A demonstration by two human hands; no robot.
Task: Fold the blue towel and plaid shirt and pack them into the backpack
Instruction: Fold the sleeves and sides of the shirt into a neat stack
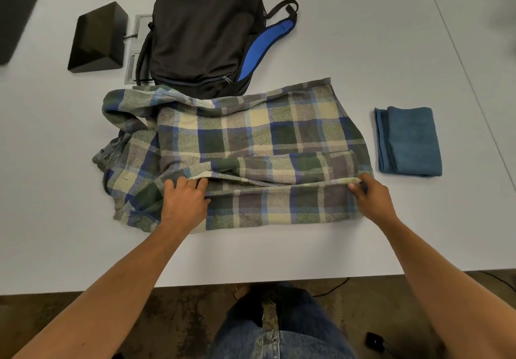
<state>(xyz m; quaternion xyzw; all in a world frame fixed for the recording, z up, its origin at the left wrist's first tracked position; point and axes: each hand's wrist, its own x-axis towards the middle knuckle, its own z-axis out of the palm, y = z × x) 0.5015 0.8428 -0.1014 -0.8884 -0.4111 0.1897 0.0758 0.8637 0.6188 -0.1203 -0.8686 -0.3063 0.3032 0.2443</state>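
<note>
Shirt (251,141) lies flat on the table (279,250) near the backpack (201,29), soft and floppy I think, so my left hand (185,199) and right hand (371,194) pinch its folded edge.

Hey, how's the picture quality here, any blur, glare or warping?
Head view: even, soft light, no glare on the table; wide-angle bending curves its edges; shirt, towel and backpack sharp, corners slightly smeared; faint shadows under both hands.
</note>
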